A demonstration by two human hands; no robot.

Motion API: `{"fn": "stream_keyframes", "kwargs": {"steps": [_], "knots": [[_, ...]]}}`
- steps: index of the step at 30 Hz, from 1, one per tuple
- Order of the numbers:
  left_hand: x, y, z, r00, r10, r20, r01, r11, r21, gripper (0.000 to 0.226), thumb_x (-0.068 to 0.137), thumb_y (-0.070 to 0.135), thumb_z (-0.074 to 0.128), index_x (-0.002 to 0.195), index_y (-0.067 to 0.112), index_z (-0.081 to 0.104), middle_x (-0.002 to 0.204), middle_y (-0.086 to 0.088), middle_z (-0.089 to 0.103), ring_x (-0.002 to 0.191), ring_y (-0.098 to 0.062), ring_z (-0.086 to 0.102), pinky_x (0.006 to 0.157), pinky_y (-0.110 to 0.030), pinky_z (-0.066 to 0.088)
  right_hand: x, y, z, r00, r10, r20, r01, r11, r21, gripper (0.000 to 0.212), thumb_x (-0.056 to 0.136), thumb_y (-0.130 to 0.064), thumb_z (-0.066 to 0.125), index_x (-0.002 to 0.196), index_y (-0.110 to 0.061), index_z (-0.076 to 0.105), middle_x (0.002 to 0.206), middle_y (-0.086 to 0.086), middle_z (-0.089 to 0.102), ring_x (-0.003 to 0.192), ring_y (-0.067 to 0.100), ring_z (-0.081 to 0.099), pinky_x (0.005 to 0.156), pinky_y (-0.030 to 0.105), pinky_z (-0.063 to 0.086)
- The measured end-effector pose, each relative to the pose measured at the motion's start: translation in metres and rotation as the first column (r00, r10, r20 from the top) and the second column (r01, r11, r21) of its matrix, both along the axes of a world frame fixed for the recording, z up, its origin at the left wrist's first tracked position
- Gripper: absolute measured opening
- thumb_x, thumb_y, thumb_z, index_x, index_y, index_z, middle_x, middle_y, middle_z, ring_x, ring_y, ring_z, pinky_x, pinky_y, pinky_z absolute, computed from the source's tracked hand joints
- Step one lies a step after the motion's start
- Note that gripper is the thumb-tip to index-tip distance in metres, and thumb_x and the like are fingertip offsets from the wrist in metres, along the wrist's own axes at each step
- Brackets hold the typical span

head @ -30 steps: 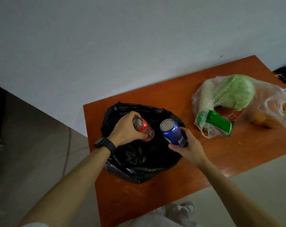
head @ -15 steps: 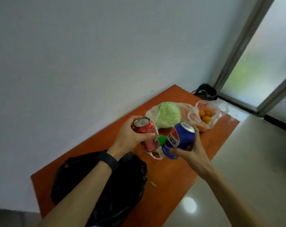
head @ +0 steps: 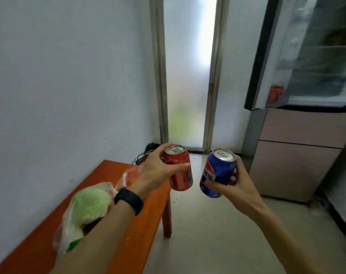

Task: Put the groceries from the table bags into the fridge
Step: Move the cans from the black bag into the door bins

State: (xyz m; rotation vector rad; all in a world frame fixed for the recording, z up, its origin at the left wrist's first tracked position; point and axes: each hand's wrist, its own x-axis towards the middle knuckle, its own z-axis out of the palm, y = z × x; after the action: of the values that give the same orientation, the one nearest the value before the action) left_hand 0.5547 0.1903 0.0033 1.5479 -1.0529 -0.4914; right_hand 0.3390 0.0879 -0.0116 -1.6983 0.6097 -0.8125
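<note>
Holding two cans up in mid-air, clear of the worktop (head: 136,230). Left hand (head: 158,171) gripping the red can (head: 181,176), fingers (head: 179,167) wrapping round its body, thumb across the front; can tilting slightly, top towards 11 o'clock. Right hand (head: 234,184) gripping the blue can (head: 217,175) from its right side and below, fingers curling tight on the lower body, lid showing, can leaning towards 1 o'clock. Cans sitting side by side, near but not touching. Black band (head: 129,200) riding on the left wrist.

Worktop lying at 7 o'clock under the left forearm, carrying a clear bag (head: 69,220) with a green cabbage (head: 89,204) inside; second bag (head: 131,173) with orange contents just behind the left wrist, details blurring out.

Fridge (head: 298,145) standing at 2 o'clock, upper door (head: 267,56) hanging open, shelves showing inside but too blurry to read; a red can-like item sitting low in the door rack. Frosted glass door (head: 188,76) at 12 o'clock.
</note>
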Motion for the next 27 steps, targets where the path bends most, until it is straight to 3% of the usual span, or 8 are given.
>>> {"fn": "stream_keyframes", "kwargs": {"steps": [3, 7, 10, 13, 19, 23, 27], "knots": [[-0.047, -0.061, 0.024, 0.995, -0.078, 0.054, 0.081, 0.995, -0.055, 0.067, 0.064, 0.037, 0.087, 0.123, 0.036, 0.055, 0.115, 0.012, 0.063, 0.106, -0.008, 0.062, 0.074, -0.016, 0.054, -0.054, -0.047, 0.021, 0.998, -0.058, 0.034, 0.06, 0.997, -0.055, 0.076, 0.071, -0.003, 0.085, 0.119, -0.044, 0.042, 0.119, -0.014, 0.057, 0.104, 0.011, 0.061, 0.069, 0.015, 0.056], [-0.1, -0.132, 0.055, 0.982, -0.143, 0.124, 0.157, 0.982, -0.109, 0.065, 0.062, 0.037, 0.085, 0.12, 0.033, 0.056, 0.115, 0.01, 0.063, 0.104, -0.01, 0.062, 0.075, -0.018, 0.056, -0.115, -0.103, 0.05, 0.987, -0.134, 0.083, 0.142, 0.985, -0.098, 0.073, 0.072, 0.001, 0.083, 0.117, -0.04, 0.043, 0.116, -0.015, 0.056, 0.099, 0.006, 0.061, 0.069, 0.012, 0.054], [-0.124, -0.177, 0.072, 0.977, -0.152, 0.151, 0.174, 0.975, -0.14, 0.063, 0.07, 0.024, 0.087, 0.126, 0.022, 0.059, 0.114, 0.007, 0.065, 0.102, -0.012, 0.063, 0.075, -0.02, 0.058, -0.145, -0.139, 0.068, 0.981, -0.159, 0.11, 0.174, 0.974, -0.143, 0.077, 0.067, -0.013, 0.09, 0.121, -0.041, 0.042, 0.118, -0.015, 0.057, 0.1, 0.007, 0.063, 0.072, 0.014, 0.054], [-0.141, -0.226, 0.086, 0.971, -0.176, 0.16, 0.204, 0.963, -0.178, 0.06, 0.069, 0.024, 0.088, 0.123, 0.024, 0.062, 0.109, 0.009, 0.067, 0.098, -0.01, 0.065, 0.07, -0.015, 0.055, -0.171, -0.178, 0.081, 0.967, -0.211, 0.143, 0.233, 0.958, -0.166, 0.078, 0.064, -0.028, 0.091, 0.124, -0.043, 0.042, 0.119, -0.014, 0.058, 0.102, -0.002, 0.064, 0.073, 0.017, 0.056], [-0.156, -0.324, 0.11, 0.961, -0.212, 0.176, 0.251, 0.937, -0.244, 0.06, 0.058, 0.038, 0.085, 0.113, 0.029, 0.065, 0.102, 0.011, 0.07, 0.09, 0.003, 0.065, 0.069, -0.015, 0.054, -0.195, -0.266, 0.095, 0.951, -0.268, 0.154, 0.296, 0.935, -0.198, 0.079, 0.065, -0.032, 0.081, 0.132, -0.038, 0.041, 0.12, -0.012, 0.057, 0.101, -0.001, 0.065, 0.073, 0.018, 0.057], [-0.151, -0.399, 0.127, 0.949, -0.202, 0.241, 0.264, 0.929, -0.261, 0.069, 0.059, 0.043, 0.084, 0.122, 0.025, 0.063, 0.109, 0.009, 0.069, 0.096, -0.007, 0.065, 0.075, -0.02, 0.057, -0.193, -0.344, 0.11, 0.941, -0.297, 0.161, 0.328, 0.916, -0.232, 0.08, 0.065, -0.035, 0.083, 0.134, -0.036, 0.042, 0.121, -0.012, 0.059, 0.109, 0.015, 0.064, 0.086, 0.035, 0.06], [-0.142, -0.48, 0.153, 0.944, -0.2, 0.262, 0.278, 0.912, -0.303, 0.065, 0.06, 0.045, 0.084, 0.119, 0.029, 0.063, 0.108, 0.012, 0.068, 0.096, -0.007, 0.065, 0.076, -0.019, 0.058, -0.184, -0.425, 0.136, 0.932, -0.312, 0.183, 0.353, 0.897, -0.267, 0.08, 0.061, -0.042, 0.084, 0.13, -0.041, 0.043, 0.115, -0.013, 0.063, 0.106, 0.013, 0.066, 0.087, 0.035, 0.06]]}}
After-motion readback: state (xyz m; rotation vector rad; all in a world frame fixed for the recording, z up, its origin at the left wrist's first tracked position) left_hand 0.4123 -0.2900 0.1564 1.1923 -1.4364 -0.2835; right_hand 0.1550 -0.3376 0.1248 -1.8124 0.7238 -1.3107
